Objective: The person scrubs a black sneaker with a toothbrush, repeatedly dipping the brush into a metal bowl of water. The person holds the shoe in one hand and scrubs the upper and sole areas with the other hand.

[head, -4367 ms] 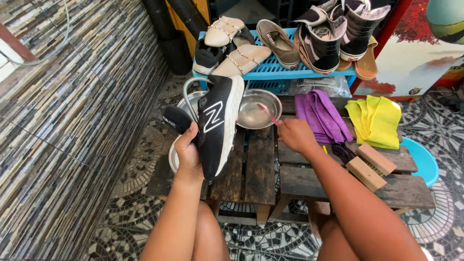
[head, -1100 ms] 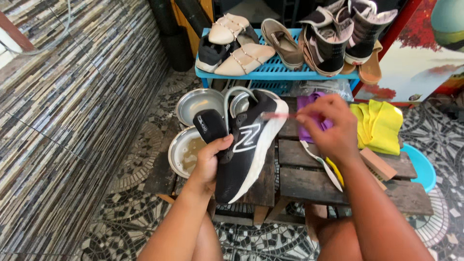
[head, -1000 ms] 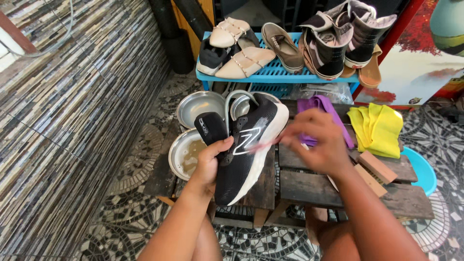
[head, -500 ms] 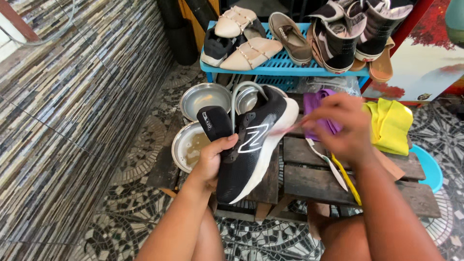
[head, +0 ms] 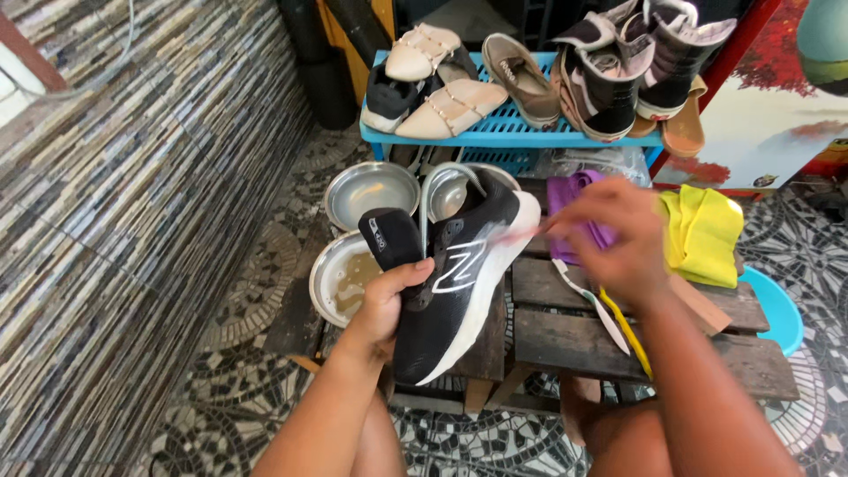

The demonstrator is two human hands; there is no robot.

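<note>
Grey and brown stone strips cover the wall point(head: 115, 230) from 7 to 11 o'clock, rough and layered, and the floor point(head: 265, 291) below it is a mosaic of dark and pale pieces. At 12 o'clock a blue plastic rack point(head: 521, 132) with a slatted top carries beige flats, a brown loafer and high dark sneakers. A low table of weathered wooden planks point(head: 565, 327) stands in the centre.

Over its left part the black sneaker point(head: 459, 283) is held tilted, toe toward 1 o'clock, with a knitted upper, a white sole edge and a white letter on the side. The left hand point(head: 393, 296) is closed around its heel part, the thumb on the side and the fingers under it. The right hand point(head: 618, 234), blurred, is closed narrow on a thin pink brush handle point(head: 517, 234) that touches the shoe near the toe.

Three round metal bowls point(head: 371, 190) sit at 11 o'clock of the shoe; the nearest has brownish water. A folded purple cloth point(head: 574, 199) and a yellow cloth point(head: 702, 234) lie at 2 o'clock, soft and wrinkled. A blue basin edge point(head: 777, 305) shows at 3 o'clock.
</note>
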